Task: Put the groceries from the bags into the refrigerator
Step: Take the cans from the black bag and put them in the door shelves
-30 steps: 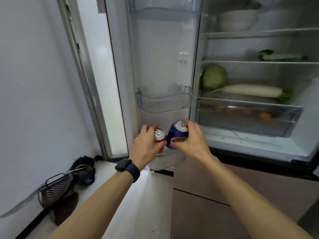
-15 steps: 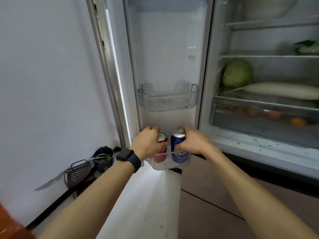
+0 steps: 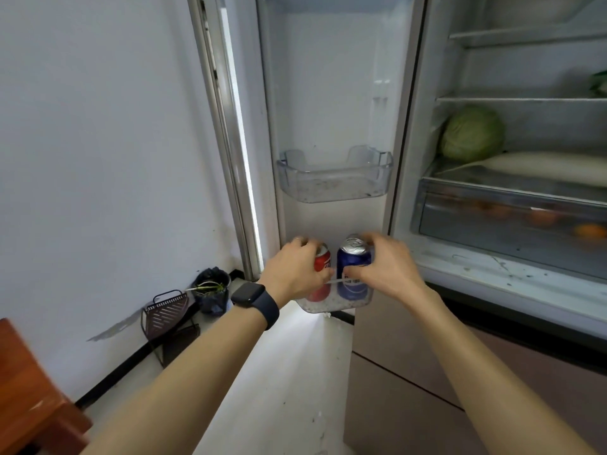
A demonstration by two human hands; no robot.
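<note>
The refrigerator door stands open with a clear lower door bin (image 3: 331, 306) at its foot. A red soda can (image 3: 323, 260) and a blue soda can (image 3: 353, 259) stand upright side by side in that bin. My left hand (image 3: 294, 272), with a dark watch on the wrist, wraps the red can from the left. My right hand (image 3: 389, 267) grips the blue can from the right, fingers over its rim. The backs of both cans are hidden by my fingers.
An upper door bin (image 3: 335, 187) hangs above the cans with nothing in it. Inside the fridge lie a green cabbage (image 3: 471, 133), a white radish (image 3: 545, 165) and a crisper drawer (image 3: 486, 213) with oranges. A black pot (image 3: 212, 290), a wire rack (image 3: 166, 311) and wooden furniture (image 3: 29, 389) stand at left.
Both hands carried the cans down from in front of the door into the lower bin, where the cans now stand. My head moved closer and to the left.
</note>
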